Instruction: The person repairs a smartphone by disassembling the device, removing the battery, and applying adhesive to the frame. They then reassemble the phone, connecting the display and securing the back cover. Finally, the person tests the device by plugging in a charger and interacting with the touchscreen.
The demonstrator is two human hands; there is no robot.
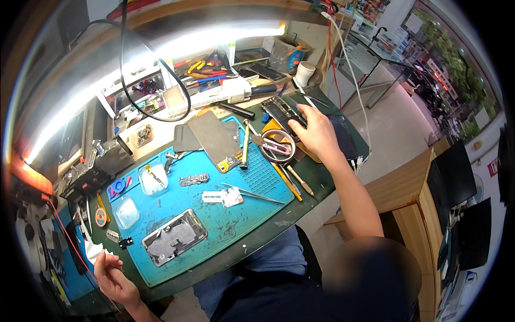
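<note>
Left hand: pinching a white tissue at the left of the table. Right hand: thumb and fingers spread at an opened phone, back right of the blue mat; whether gripping, cannot be told.
Hazards, as judged: a low sweep could knock the tape roll; the bare razor blade could cut a careless finger; a dragged tissue could catch the small black part.
Containers: upper clear box, slim tool inside; lower clear box, contents unclear; small tray, metal pieces.
</note>
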